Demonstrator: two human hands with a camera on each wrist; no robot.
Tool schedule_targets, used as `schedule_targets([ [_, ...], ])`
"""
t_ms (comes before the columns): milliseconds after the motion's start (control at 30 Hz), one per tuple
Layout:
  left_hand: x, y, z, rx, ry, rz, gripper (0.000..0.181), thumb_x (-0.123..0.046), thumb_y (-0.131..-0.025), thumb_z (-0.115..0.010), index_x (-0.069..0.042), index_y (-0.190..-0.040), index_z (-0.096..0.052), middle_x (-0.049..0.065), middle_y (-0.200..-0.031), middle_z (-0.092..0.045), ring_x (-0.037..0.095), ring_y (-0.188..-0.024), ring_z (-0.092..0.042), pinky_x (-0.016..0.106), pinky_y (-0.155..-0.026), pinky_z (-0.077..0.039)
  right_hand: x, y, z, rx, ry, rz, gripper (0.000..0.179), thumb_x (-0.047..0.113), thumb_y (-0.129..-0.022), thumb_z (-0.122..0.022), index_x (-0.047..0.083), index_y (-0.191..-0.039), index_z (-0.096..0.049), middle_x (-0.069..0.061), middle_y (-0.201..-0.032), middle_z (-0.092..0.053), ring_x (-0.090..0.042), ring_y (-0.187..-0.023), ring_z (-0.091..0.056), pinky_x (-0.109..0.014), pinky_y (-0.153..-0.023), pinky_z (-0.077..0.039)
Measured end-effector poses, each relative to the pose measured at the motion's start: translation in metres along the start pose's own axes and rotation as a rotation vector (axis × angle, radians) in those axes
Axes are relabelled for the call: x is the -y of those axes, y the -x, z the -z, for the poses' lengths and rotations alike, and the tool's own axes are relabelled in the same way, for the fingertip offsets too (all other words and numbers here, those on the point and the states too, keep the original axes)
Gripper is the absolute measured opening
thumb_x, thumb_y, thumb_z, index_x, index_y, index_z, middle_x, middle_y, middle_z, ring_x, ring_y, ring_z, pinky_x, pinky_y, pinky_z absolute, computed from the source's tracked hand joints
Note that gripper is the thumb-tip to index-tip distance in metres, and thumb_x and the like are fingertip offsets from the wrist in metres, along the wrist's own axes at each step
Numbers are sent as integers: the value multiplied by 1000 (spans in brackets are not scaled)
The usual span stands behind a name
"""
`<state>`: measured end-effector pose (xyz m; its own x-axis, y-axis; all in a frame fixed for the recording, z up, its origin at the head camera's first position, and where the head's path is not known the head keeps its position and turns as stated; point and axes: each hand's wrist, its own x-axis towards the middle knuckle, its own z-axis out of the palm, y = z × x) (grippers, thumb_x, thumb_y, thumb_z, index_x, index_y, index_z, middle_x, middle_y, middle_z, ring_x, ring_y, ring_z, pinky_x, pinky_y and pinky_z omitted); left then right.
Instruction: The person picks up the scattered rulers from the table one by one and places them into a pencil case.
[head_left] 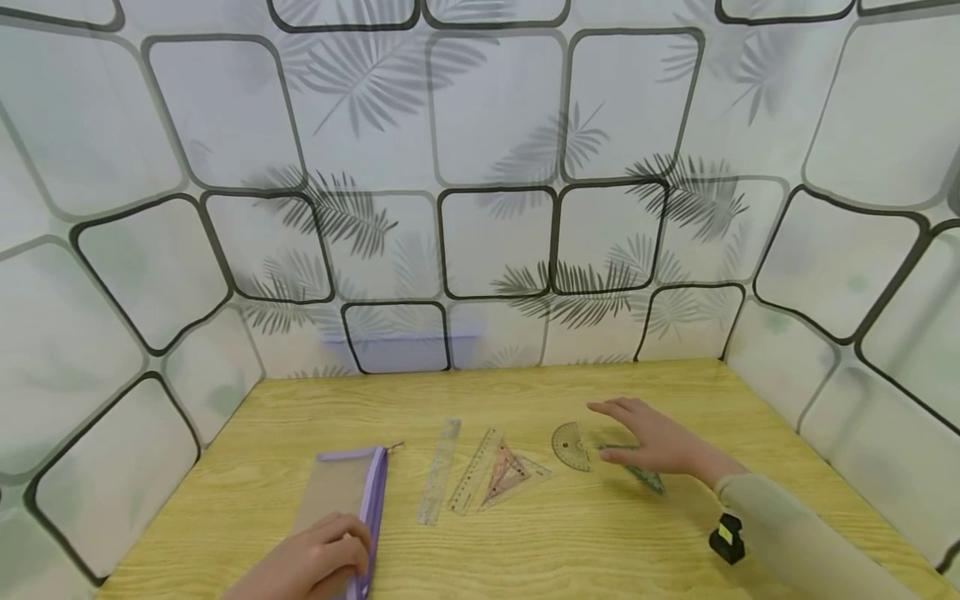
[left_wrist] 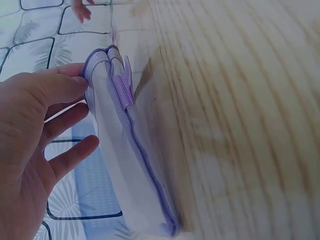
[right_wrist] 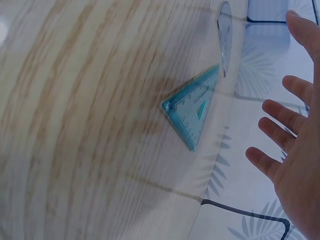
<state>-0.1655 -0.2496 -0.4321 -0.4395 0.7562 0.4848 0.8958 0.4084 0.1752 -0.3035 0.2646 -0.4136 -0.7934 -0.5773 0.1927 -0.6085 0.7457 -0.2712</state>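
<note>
My left hand [head_left: 311, 560] pinches the edge of a mesh zip pouch [left_wrist: 117, 150] between thumb and fingers. Purple trim runs along the pouch's zipper, and it lies at the left of the table in the head view. Over a green set square [head_left: 649, 480] hovers my right hand [head_left: 666, 443], its fingers spread and nothing held. In the right wrist view this set square [right_wrist: 185, 107] lies flat, apart from the fingers. Left of it is a clear protractor [head_left: 568, 447]. Further left come a pinkish set square [head_left: 495, 485] and two clear rulers, one straight [head_left: 438, 475] and one slanted [head_left: 469, 477].
A wood-grain table [head_left: 487, 558] bears everything. Patterned fabric [head_left: 495, 242] with leaf prints and rounded squares encloses its back and sides. A small black object [head_left: 726, 542] with a yellow label appears beside the right forearm.
</note>
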Motion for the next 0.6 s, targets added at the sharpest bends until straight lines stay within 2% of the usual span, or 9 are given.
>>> schedule_targets([
  [100,-1,0,2,-5,-17,7,33,4,-85,-70,-25,-94,-59,-6,-107,-59,1,-89,-53,0,-69,-38,0,1,0,-6,4,3,71,47,-92,-66,21,-152,-39,-14,-148,-47,-41,-135,-45,-65,-103,-44],
  [167,-3,0,3,8,-22,44,34,5,-84,-70,-26,-93,-59,-6,-109,-59,0,-88,-53,1,-66,-38,-1,2,0,-8,10,1,71,48,-92,-66,21,-152,-39,-13,-148,-47,-40,-135,-45,-64,-103,-44],
  [267,-5,1,8,61,-13,146,33,2,-84,-69,-29,-92,-59,-7,-111,-58,-1,-88,-53,7,-63,-42,-3,2,-1,-9,14,-2,72,48,-92,-65,20,-152,-39,-12,-148,-47,-39,-135,-46,-64,-104,-44],
  [367,-7,1,11,103,-18,249,24,-14,-90,-71,-33,-90,-58,-9,-110,-57,-2,-90,-52,14,-61,-46,-3,2,-1,-4,20,-2,71,49,-92,-65,20,-152,-38,-12,-148,-47,-40,-135,-46,-64,-104,-44],
  [500,-10,0,12,87,-61,353,19,-30,-90,-73,-36,-86,-56,-15,-103,-54,-5,-86,-51,17,-58,-46,-3,4,-1,-1,17,1,70,47,-93,-65,20,-152,-38,-14,-148,-47,-41,-134,-46,-65,-103,-44],
  [600,-14,-4,12,81,-85,523,18,-38,-86,-75,-34,-88,-58,-17,-97,-53,-6,-79,-49,17,-57,-44,-3,5,0,-16,19,11,70,46,-93,-65,19,-152,-39,-15,-147,-48,-42,-133,-47,-65,-102,-45],
])
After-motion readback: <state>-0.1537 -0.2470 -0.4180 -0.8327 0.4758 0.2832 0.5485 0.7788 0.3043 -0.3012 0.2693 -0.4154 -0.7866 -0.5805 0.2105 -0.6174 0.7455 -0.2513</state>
